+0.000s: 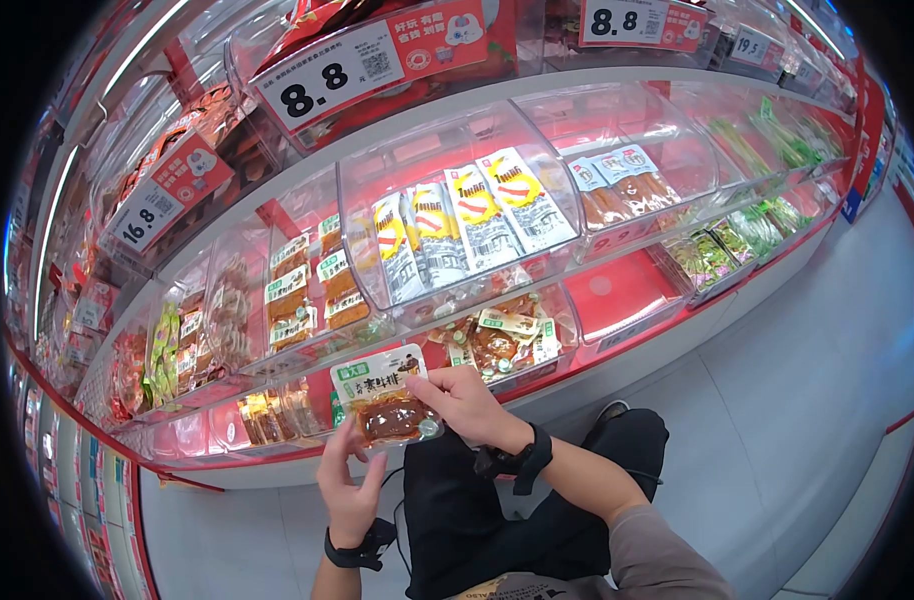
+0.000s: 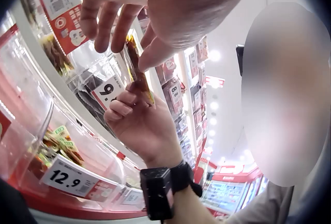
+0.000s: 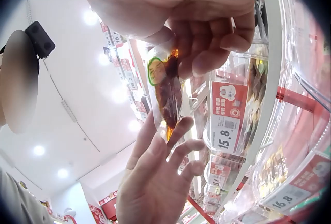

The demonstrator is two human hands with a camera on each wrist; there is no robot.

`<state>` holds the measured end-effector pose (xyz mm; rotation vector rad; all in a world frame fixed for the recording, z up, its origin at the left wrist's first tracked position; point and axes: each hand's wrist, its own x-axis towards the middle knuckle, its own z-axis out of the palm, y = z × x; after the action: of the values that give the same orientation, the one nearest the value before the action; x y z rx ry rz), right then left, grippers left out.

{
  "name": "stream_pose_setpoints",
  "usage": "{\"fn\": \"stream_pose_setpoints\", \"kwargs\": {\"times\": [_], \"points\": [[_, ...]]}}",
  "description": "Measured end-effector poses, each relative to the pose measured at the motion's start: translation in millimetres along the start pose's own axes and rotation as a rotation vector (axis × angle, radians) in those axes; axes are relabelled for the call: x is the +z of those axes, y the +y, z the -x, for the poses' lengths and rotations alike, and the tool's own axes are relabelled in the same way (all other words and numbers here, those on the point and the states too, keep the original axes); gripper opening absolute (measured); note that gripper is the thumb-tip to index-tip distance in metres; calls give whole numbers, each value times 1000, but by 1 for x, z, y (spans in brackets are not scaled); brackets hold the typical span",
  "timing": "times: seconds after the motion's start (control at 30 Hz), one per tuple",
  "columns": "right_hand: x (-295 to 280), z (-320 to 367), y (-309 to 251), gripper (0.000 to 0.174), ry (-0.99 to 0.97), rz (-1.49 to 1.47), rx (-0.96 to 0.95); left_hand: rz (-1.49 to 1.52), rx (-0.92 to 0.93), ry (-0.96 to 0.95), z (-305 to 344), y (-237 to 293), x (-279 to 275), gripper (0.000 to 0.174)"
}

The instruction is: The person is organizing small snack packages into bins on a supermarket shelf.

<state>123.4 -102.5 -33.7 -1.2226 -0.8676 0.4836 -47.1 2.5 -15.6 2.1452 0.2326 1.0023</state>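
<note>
A sealed snack packet (image 1: 392,418) with a white printed top and a glossy brown slab in its clear lower part is held up before the shelf. My right hand (image 1: 469,405) pinches its right edge, thumb on the printed front. At the packet's lower left corner is my left hand (image 1: 347,492), its fingers relaxed and a fingertip at the edge, the thumb apart from the front. In the left wrist view the packet (image 2: 135,66) appears edge-on between both hands. The right wrist view shows a round green-rimmed label on the packet (image 3: 168,89).
Clear shelf bins hold yellow-and-white pouches (image 1: 467,215), brown snack packs (image 1: 292,290) and a pile of similar packets (image 1: 502,340). Price cards (image 1: 372,60) line the upper shelf edge. Below are the person's bent knees (image 1: 627,450) and a grey tiled floor (image 1: 747,400).
</note>
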Motion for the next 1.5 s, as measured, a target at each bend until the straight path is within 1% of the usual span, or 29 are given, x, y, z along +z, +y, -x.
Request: {"fn": "stream_pose_setpoints", "kwargs": {"times": [0.03, 0.1, 0.13, 0.23, 0.27, 0.33, 0.37, 0.43, 0.47, 0.53, 0.6, 0.63, 0.73, 0.8, 0.83, 0.87, 0.93, 0.97, 1.03, 1.07, 1.1, 1.13, 1.17, 1.2, 1.27, 1.3, 1.4, 1.43, 1.5], "points": [[0, -1, -2, 44, 12, 28, -24, -130, 82, -37, -1, 3, -1, 55], [-1, 0, -5, 44, 12, -6, -9, -397, 240, -105, -9, 13, -3, 52], [0, 0, -6, 44, 2, -26, -2, -328, 196, -102, -12, 14, -2, 49], [-2, 2, -9, 41, -24, -83, 117, -152, 57, -74, -15, 8, -2, 41], [-2, 1, -10, 41, -35, -118, 143, -91, 9, -81, -16, 7, -3, 41], [-2, -1, -7, 38, -26, -177, 102, 40, -78, -95, -21, 7, -6, 41], [-2, -2, -1, 37, -12, -167, 58, 124, -118, -73, -26, 7, -8, 41], [-2, -3, -3, 40, -38, -184, 88, 310, -186, -34, -42, 7, -10, 41], [-4, -3, -4, 41, -45, -188, 101, 335, -234, 4, -51, 7, -16, 41], [-13, -7, 5, 36, -36, -15, 55, 387, -326, 70, -75, 8, -34, 42], [-20, -11, 10, 32, 17, 204, -5, 413, -327, 150, -106, 3, -45, 43], [-25, -15, 19, 23, 85, 380, -35, 426, -328, 189, -123, -1, -51, 44], [-45, -27, 59, 14, 239, 976, -319, 564, -353, 109, -173, -51, -63, 42], [-54, -30, 90, 10, 385, 1144, -370, 620, -382, 58, -203, -81, -66, 40], [-59, -28, 98, 10, 369, 1154, -308, 649, -392, 33, -219, -95, -66, 39], [-60, -29, 102, 11, 362, 1123, -301, 567, -464, 20, -238, -110, -66, 37], [-56, -28, 92, 11, 341, 1127, -264, 397, -610, -8, -268, -132, -68, 33], [-56, -27, 93, 11, 333, 1173, -264, 372, -630, 49, -274, -140, -67, 31], [-57, -27, 96, 12, 326, 1156, -241, 323, -665, 156, -288, -146, -60, 29], [-57, -28, 95, 12, 332, 1147, -246, 140, -640, 120, -297, -162, -60, 29], [-57, -28, 94, 12, 317, 1150, -199, -45, -611, 86, -307, -191, -63, 30], [-56, -29, 94, 12, 317, 1151, -195, -231, -582, 52, -317, -220, -65, 30], [-56, -28, 94, 12, 315, 1152, -187, -429, -491, -6, -320, -245, -65, 27], [-56, -29, 93, 12, 309, 1154, -178, -559, -479, -122, -322, -241, -65, 26], [-55, -30, 90, 12, 302, 1151, -169, -813, -455, -358, -319, -214, -56, 26], [-55, -30, 91, 12, 303, 1147, -170, -1070, -444, -489, -316, -180, -49, 31], [-55, -30, 96, 12, 309, 1127, -161, -1042, -494, -623, -316, -188, -45, 37], [-56, -31, 95, 12, 308, 1128, -159, -1039, -526, -646, -313, -173, -40, 39], [-57, -30, 94, 12, 306, 1133, -151, -1012, -359, -698, -306, -138, -27, 36]]}}
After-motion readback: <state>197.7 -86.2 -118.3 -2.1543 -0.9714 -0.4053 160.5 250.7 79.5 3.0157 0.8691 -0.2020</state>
